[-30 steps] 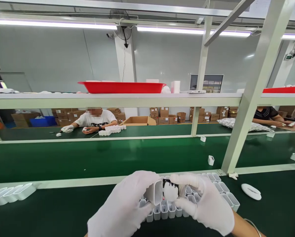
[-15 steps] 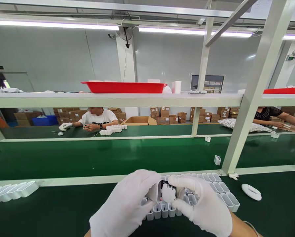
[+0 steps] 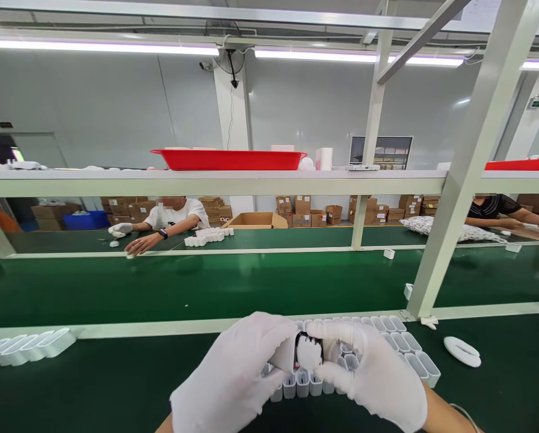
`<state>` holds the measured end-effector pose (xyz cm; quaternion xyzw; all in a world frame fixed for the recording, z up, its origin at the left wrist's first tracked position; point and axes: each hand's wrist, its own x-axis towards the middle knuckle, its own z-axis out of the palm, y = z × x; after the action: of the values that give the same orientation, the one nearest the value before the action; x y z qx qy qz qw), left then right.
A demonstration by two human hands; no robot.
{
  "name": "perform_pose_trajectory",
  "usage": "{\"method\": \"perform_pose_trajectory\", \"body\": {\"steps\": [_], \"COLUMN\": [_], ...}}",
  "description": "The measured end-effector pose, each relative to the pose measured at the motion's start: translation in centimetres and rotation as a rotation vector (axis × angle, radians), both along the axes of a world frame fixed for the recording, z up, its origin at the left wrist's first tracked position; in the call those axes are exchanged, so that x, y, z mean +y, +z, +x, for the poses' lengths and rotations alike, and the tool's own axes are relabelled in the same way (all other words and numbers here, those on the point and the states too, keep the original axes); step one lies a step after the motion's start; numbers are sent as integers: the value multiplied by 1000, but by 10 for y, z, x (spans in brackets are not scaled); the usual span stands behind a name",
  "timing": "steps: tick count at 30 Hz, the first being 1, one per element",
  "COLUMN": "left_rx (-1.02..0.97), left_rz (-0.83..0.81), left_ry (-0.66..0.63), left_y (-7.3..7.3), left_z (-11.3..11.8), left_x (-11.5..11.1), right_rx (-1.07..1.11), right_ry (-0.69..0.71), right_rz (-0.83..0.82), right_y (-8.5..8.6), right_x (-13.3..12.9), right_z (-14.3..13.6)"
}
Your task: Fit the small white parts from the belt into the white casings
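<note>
My left hand [image 3: 237, 367], in a white glove, is closed around a white plastic housing [image 3: 286, 356], whose open end faces right. In my gloved right hand [image 3: 369, 367], thumb and fingers pinch a white-and-black insert [image 3: 309, 352] at the mouth of that housing. The insert's near end sits at or just inside the opening; my fingers hide its far side. Below and behind both hands stand rows of open white housings [image 3: 425, 364] on the dark green bench.
A white oval ring-shaped part [image 3: 462, 351] lies on the right. More white housings [image 3: 48, 346] stand at the left. Beyond runs a green conveyor belt [image 3: 251, 282] with small white pieces [image 3: 389, 254]. A slanted post [image 3: 459, 162] rises at right. A co-worker [image 3: 179, 216] sits opposite.
The insert has gone slightly further into the housing, and less black shows between them. White pieces on the belt have shifted right. The co-worker's bare hand has reached towards the belt.
</note>
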<state>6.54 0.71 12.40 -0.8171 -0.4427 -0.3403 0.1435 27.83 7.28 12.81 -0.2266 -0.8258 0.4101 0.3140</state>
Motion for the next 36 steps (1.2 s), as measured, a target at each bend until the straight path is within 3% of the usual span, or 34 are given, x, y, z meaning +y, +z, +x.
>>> {"method": "perform_pose_trajectory", "body": {"steps": [5, 11, 15, 21, 25, 27, 36], "left_rx": [-6, -12, -27, -117, -211, -237, -255], "left_rz": [-7, -16, -37, -146, -288, -354, -483], "left_ry": [24, 16, 5, -23, -24, -8, -13], "left_y": [-1, 0, 0, -19, -24, -24, -24], "left_z": [0, 4, 4, 4, 14, 19, 12], "left_x": [-1, -3, -6, -7, -9, -9, 1], "right_rx": [-36, -43, -40, -150, -57, 5, 186], "right_ry": [-81, -67, -111, 82, 465, 583, 435], "right_rz": [-226, -162, -219, -310, -549, -614, -641], "right_y": [-3, -6, -12, -15, -17, -20, -19], "right_x": [4, -3, 3, 26, 32, 33, 19], "right_z": [3, -1, -1, 2, -6, -10, -22]}}
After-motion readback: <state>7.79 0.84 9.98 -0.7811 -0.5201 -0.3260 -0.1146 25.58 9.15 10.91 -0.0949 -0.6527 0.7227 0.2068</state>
